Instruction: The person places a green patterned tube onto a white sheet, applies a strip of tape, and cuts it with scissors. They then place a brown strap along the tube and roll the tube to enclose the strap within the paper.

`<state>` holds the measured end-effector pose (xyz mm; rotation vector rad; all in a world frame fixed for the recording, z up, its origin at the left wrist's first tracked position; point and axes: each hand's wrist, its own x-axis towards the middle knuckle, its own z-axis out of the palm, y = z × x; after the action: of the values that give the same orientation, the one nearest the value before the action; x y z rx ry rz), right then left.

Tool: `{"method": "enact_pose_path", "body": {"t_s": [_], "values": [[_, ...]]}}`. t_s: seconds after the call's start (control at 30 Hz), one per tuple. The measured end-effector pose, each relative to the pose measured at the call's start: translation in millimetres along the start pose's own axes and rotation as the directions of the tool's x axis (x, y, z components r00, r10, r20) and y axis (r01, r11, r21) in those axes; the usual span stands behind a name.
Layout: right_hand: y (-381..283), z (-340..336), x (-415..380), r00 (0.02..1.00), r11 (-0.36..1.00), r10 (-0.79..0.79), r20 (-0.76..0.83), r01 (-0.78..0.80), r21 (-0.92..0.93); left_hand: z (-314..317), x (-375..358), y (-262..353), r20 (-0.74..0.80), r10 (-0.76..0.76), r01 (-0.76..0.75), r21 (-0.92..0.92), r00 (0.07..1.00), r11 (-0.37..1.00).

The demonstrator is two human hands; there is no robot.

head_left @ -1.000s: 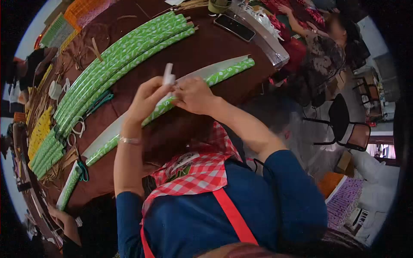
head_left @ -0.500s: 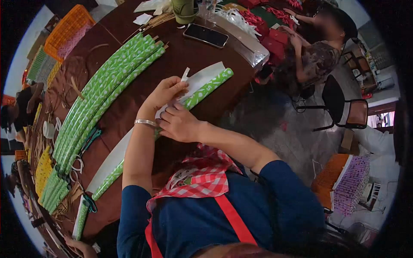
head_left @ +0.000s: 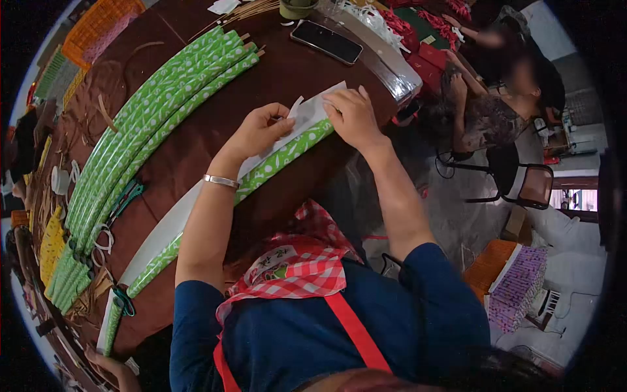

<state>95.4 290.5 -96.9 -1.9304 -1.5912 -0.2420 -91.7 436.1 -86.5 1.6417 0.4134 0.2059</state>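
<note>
A long sheet of green patterned paper [head_left: 283, 156] with a white back lies across the table, its near edge rolled. My left hand [head_left: 262, 132], with a silver bracelet on the wrist, rests over the sheet's white side. Its thumb and finger pinch a narrow white strip [head_left: 296, 104]. At the far right end, my right hand [head_left: 356, 116] has its fingers curled over the paper's edge and roll. Left of the sheet lie several finished-looking green patterned rolls [head_left: 157, 111] in a bundle, thin sticks poking from their upper ends.
A phone [head_left: 326, 42] lies near a green pot [head_left: 298, 9]. Teal-handled scissors [head_left: 123, 302] rest on the sheet's lower part; another teal-handled tool [head_left: 127, 198] is beside the rolls. Another person's hand [head_left: 108, 366] touches the sheet's lower end. A co-worker [head_left: 490, 104] sits at upper right.
My right hand has moved up and right along the paper, from beside my left hand to the far end. My left hand still pinches the white strip. The camera view has shifted slightly.
</note>
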Motion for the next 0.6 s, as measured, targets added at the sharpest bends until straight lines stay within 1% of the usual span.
{"method": "enact_pose_path", "body": {"t_s": [0.03,0.07,0.13,0.17,0.23,0.33,0.47,0.6], "values": [[-4,0,1,0.998,0.999,-0.028,-0.049,0.027,-0.033,-2,-1,3,0.02,-0.012,0.011,0.018,1.0,1.0],[-8,-1,3,0.998,0.999,-0.033,-0.045,0.032,-0.03,-2,-1,3,0.013,-0.013,0.013,0.016,1.0,1.0],[-18,-4,7,0.997,0.994,-0.037,-0.073,0.044,0.1,0,-1,2,0.036,-0.021,0.022,-0.023,0.999,1.0],[-18,-1,8,0.997,0.994,-0.037,-0.069,0.044,0.104,0,-2,4,0.033,-0.026,0.026,-0.024,0.999,0.999],[-18,3,11,0.992,0.973,-0.063,-0.107,0.085,0.217,1,-3,6,0.008,-0.004,0.004,0.049,1.0,0.999],[-17,8,13,0.99,0.972,-0.084,-0.11,0.105,0.21,1,0,-1,0.021,0.017,-0.018,0.08,1.0,0.997],[-21,7,14,0.991,0.976,-0.086,-0.103,0.104,0.191,2,0,-7,-0.014,0.041,-0.04,0.076,0.999,0.996],[-23,9,11,0.994,0.978,-0.062,-0.094,0.079,0.192,0,1,-7,0.023,0.035,-0.037,0.077,0.999,0.996]]}}
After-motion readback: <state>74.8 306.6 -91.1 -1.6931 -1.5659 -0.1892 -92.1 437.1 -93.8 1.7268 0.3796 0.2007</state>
